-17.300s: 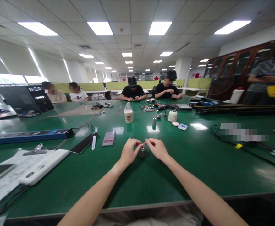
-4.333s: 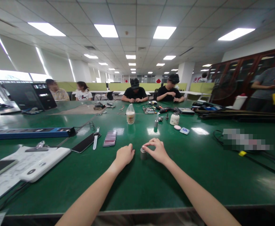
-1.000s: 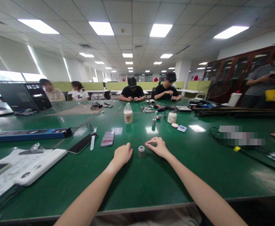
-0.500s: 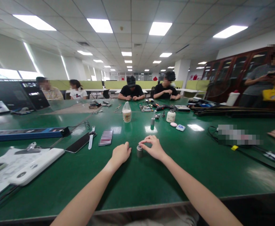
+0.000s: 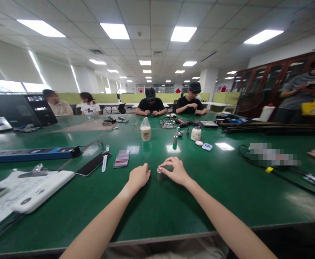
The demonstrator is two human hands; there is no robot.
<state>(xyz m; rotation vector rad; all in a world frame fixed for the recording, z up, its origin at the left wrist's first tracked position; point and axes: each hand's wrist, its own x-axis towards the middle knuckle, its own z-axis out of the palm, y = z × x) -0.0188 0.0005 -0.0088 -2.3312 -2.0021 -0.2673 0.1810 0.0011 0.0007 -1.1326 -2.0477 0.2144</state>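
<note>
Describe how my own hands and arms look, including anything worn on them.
Your left hand and right hand are both ungloved, with no watch or bracelet visible at either wrist. Your left forearm and right forearm taper toward the wrists, with no sleeves, cables or markings showing. Fine details, such as thin rings, are too small to tell.

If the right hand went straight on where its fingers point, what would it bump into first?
The metal cylinder at the fingers of the right hand; beyond it, probably the left hand, though depth is unclear.
</note>
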